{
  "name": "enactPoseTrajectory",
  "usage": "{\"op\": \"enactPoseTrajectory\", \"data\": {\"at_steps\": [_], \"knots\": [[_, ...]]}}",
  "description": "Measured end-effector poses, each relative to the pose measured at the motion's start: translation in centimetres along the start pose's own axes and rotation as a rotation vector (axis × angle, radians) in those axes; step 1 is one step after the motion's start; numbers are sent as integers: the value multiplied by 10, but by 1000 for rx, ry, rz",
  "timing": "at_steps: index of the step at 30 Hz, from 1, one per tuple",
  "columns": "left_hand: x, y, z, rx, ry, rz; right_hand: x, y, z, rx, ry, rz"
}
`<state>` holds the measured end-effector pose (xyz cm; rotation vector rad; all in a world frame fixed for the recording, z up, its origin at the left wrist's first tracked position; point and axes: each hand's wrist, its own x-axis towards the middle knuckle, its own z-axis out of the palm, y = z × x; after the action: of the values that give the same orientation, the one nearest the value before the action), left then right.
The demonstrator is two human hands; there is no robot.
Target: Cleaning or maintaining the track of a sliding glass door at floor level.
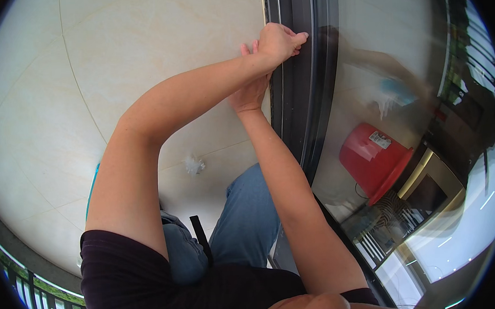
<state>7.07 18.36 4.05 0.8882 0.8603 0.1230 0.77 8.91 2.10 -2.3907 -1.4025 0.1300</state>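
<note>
My left hand (278,43) is curled over the dark metal sliding-door track (296,87), its thumb and fingertips drawn together beside the upright glass panel. No object shows in it, but the gap between the fingertips is hidden. My left forearm crosses above my right hand (250,95), which lies lower, at the track's edge by the floor tiles. Two of its fingertips stick out apart beyond the left wrist; its palm and other fingers are covered. A small clump of clear, crumpled material (194,164) lies on the tiled floor (197,26) near my knees.
The glass door panel (377,53) rises close on the right. A red plastic bucket (373,159) with a label appears in or through the glass, among blurred reflections. A teal edge (92,191) shows beside my left upper arm. Metal railings (52,306) stand at lower left.
</note>
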Motion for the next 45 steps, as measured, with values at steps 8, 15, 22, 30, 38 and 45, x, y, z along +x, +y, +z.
{"op": "enactPoseTrajectory", "data": {"at_steps": [8,15,22,30,38,45], "knots": [[-5,-2,1,213,36,132,-1,2,2,-42,5,18],[2,-12,0,135,63,160,-2,2,6,-10,-15,55],[-1,-3,-1,172,41,135,0,0,-1,-41,-7,8],[-1,-9,-1,225,43,189,-2,1,1,-43,-30,35],[3,-9,-2,127,63,157,-1,-3,2,-34,-41,33],[0,-6,0,219,52,176,-2,1,1,-60,-17,24]]}}
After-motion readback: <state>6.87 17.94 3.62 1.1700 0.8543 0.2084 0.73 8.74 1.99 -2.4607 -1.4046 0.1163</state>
